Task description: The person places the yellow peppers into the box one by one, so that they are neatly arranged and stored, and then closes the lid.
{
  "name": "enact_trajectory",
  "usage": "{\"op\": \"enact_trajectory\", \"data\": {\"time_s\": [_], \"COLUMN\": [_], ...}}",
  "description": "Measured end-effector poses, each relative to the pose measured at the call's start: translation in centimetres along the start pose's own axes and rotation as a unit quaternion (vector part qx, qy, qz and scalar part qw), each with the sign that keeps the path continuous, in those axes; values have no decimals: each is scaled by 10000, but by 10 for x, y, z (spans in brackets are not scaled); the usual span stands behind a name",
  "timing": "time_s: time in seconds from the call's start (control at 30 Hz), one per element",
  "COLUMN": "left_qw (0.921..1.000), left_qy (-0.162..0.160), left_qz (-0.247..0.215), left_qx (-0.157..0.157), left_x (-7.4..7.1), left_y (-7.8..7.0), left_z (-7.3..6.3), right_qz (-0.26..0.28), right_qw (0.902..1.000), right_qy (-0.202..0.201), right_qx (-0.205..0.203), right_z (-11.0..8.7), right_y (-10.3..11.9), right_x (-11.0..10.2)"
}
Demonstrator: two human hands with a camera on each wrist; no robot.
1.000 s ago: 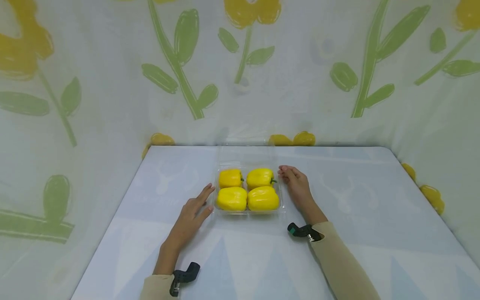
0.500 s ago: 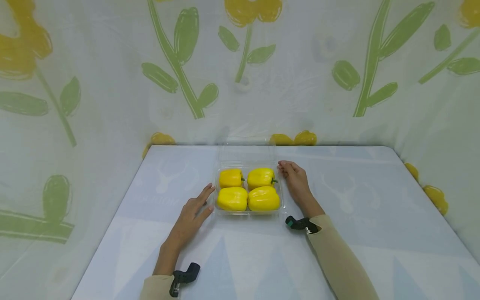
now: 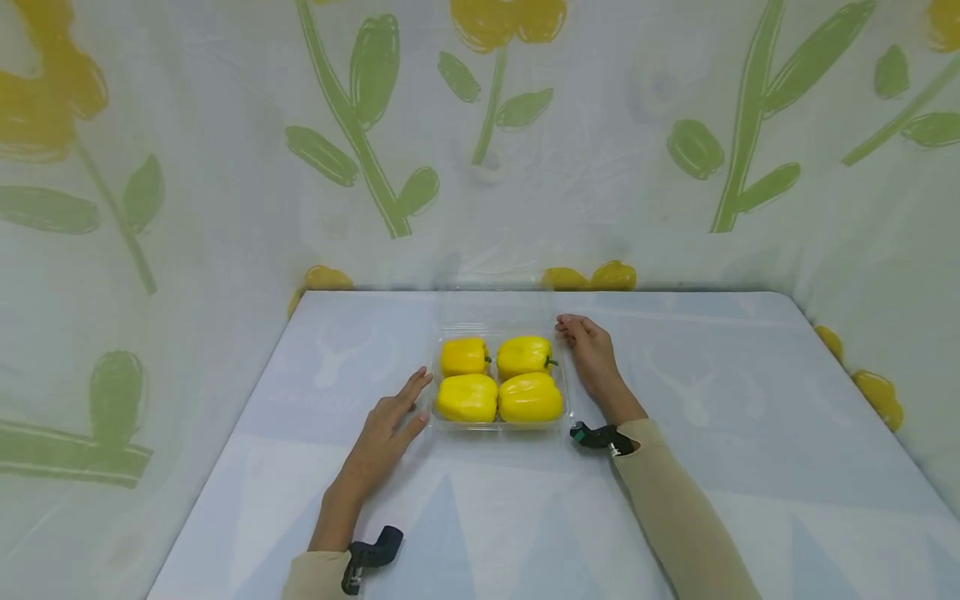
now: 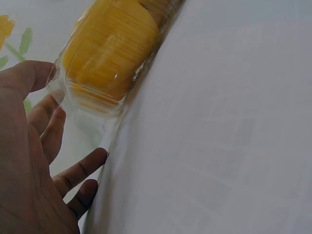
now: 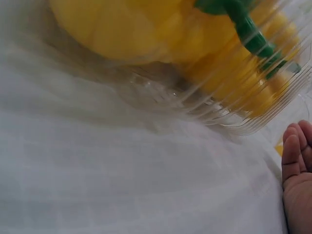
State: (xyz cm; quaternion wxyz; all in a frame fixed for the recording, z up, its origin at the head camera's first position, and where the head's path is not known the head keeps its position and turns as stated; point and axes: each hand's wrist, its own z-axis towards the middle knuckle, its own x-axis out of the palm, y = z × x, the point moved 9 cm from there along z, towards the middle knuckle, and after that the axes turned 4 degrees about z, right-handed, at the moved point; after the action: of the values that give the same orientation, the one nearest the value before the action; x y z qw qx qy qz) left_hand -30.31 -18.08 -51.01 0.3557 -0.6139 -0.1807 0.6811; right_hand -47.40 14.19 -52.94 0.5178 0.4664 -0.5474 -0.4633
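A clear plastic clamshell box [image 3: 498, 426] holds several yellow bell peppers [image 3: 467, 398] in two rows. Its transparent lid [image 3: 491, 307] is raised at the back. My left hand [image 3: 384, 435] is at the box's left side, fingers spread; in the left wrist view its thumb [image 4: 36, 74] touches the rim. My right hand [image 3: 594, 360] is beside the back right corner, near the lid's edge, with its fingers loosely bent. In the right wrist view those fingers [image 5: 291, 153] hold nothing and look apart from the box. A green pepper stem [image 5: 248, 34] shows through the ribbed plastic.
The box stands on a pale table [image 3: 675, 500] with a faint printed pattern, near the table's back edge. Behind it hangs a curtain [image 3: 600, 183] with yellow flowers and green leaves. Each wrist wears a dark camera mount [image 3: 372, 550].
My right hand has slid a little away from me along the box's right side, toward the lid. The left hand and the box look nearly still.
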Motion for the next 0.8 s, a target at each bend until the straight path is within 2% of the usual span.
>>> {"op": "enact_trajectory", "data": {"time_s": [0.27,0.57,0.8], "left_qw": [10000,10000,10000], "left_qy": [55,-7,33], "left_qz": [-60,-26,-37], "left_qx": [7,40,-54], "left_x": [3,0,2], "left_y": [2,2,3], "left_z": [-1,1,1], "right_qz": [274,-431,-920], "right_qw": [9996,9989,9951], "right_qy": [-27,-18,-60], "right_qx": [42,-207,-363], "right_z": [6,11,10], "right_y": [-1,3,6], "right_x": [2,2,-2]}}
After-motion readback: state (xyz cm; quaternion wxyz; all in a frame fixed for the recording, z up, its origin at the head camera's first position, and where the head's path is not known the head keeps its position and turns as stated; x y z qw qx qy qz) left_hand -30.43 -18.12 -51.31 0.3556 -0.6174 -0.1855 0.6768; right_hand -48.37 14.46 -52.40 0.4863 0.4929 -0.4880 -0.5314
